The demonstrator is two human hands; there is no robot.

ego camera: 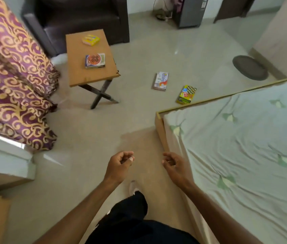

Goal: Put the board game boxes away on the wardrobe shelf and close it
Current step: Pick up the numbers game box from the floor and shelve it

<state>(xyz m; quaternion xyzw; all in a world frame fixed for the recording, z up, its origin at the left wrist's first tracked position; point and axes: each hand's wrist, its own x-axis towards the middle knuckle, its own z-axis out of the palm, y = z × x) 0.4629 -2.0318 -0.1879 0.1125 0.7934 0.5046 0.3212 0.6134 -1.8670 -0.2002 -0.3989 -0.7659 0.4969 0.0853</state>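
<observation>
Two game boxes lie on a small wooden folding table point(79, 74): a yellow box point(91, 39) at its far end and a blue-and-orange box point(95, 60) nearer me. On the floor beyond lie a white box point(160, 81) and a yellow-green box point(186, 94) close to the bed frame. My left hand point(119, 163) and my right hand point(175, 164) hang in front of me, low in the view, fingers loosely curled, holding nothing. Both are far from every box. No wardrobe shelf shows.
A bed with a pale green sheet point(244, 155) fills the right. A purple-and-gold curtain point(14, 81) hangs at left, a dark armchair point(79, 16) behind the table. A round dark mat point(250, 67) lies far right. My foot point(133, 187) steps on bare tiled floor.
</observation>
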